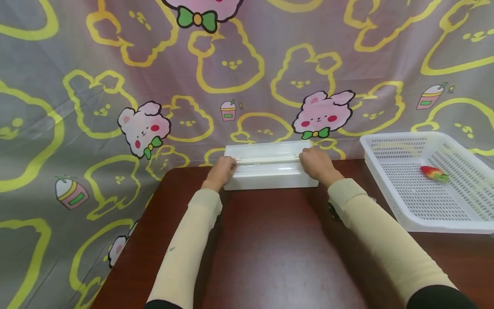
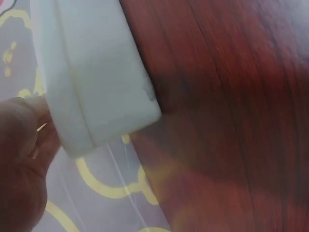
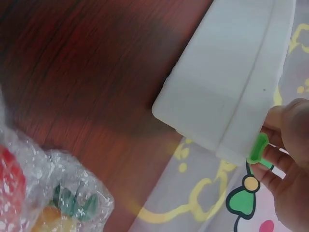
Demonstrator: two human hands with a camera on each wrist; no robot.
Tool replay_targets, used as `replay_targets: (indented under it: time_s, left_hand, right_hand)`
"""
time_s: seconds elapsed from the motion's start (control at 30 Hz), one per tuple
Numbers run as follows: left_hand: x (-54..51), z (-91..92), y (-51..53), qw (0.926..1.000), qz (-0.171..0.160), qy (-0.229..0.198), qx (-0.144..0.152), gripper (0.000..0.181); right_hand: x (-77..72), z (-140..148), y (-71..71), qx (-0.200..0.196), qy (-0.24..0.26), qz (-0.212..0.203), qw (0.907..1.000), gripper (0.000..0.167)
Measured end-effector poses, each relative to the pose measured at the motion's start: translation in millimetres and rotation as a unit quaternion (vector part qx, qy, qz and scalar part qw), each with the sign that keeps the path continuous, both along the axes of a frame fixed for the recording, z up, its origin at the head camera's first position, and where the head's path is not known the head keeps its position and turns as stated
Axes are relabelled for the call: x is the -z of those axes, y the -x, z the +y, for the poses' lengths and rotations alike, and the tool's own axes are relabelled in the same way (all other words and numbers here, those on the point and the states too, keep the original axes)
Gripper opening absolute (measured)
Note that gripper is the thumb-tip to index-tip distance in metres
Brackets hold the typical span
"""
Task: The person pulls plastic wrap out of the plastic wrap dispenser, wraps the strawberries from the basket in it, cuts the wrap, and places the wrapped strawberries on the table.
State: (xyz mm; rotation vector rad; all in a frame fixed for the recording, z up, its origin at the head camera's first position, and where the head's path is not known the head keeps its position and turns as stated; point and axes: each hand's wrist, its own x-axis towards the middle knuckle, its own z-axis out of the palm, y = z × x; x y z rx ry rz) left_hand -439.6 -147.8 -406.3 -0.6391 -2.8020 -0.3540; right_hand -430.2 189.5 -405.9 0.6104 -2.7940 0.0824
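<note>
A long white box [image 1: 270,182] stands at the table's back edge, its upper panel [image 1: 266,150] tilted up behind a glossy strip. My left hand [image 1: 221,172] grips its left end near the top with bent fingers. At the opposite end, my right hand [image 1: 318,166] holds the upper corner. The left wrist view shows the box's side [image 2: 106,72] with my left hand [image 2: 21,164] behind it, fingertips partly hidden. In the right wrist view, a small green piece [image 3: 259,149] lies between the box [image 3: 212,72] and the fingers of my right hand [image 3: 292,164].
At the right, a white perforated basket [image 1: 444,225] holds a red and green strawberry-like item [image 1: 434,173]. Something in clear crinkled plastic [image 3: 79,193] lies on the brown table [image 1: 270,240] near my right wrist. A patterned curtain [image 1: 247,103] hangs right behind the box.
</note>
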Motion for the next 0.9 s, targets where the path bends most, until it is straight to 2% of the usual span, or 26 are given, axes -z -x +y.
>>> replay_targets:
  time_s: [0.27,0.4,0.43,0.5,0.6,0.67,0.77,0.9]
  left_hand:
    - [-3.3,-5.8,1.3,0.9995,0.025,0.015,-0.008,0.018]
    - [-5.4,-8.8,0.5,0.9996,0.022,0.012,-0.015,0.013]
    - [-6.1,-9.5,-0.1,0.9998,0.014,-0.003,-0.015,0.012]
    - [-8.9,-11.0,-1.3,0.998,-0.002,-0.059,-0.019,0.012]
    - [-15.1,-13.6,-1.1,0.9894,-0.004,-0.144,-0.022,0.015]
    - [-18.4,-15.1,-1.0,0.9852,-0.007,-0.17,-0.014,0.02]
    - [-18.2,-17.9,-2.7,0.9889,-0.032,-0.145,0.009,0.03]
    - [-11.9,-21.6,-7.4,0.9914,-0.086,-0.097,0.014,0.048]
  right_hand:
    - [2.6,1,3.6,0.029,0.001,0.004,0.9996,0.007]
    - [-0.1,-2,1.1,0.043,0.033,-0.01,0.9985,0.005]
    - [-0.8,-3,-0.2,0.044,0.054,-0.021,0.9973,0.004]
    - [-2.1,-4,-2.6,0.044,0.108,-0.045,0.9921,0.004]
    - [-3.9,-3,-4.7,0.037,0.197,-0.072,0.977,0.004]
    - [-4.4,-1,-4.9,0.037,0.239,-0.075,0.9674,0.006]
    - [-4.9,0,-4.9,0.041,0.268,-0.074,0.9597,0.009]
    - [-4.6,-1,-5.8,0.04,0.276,-0.086,0.9566,0.012]
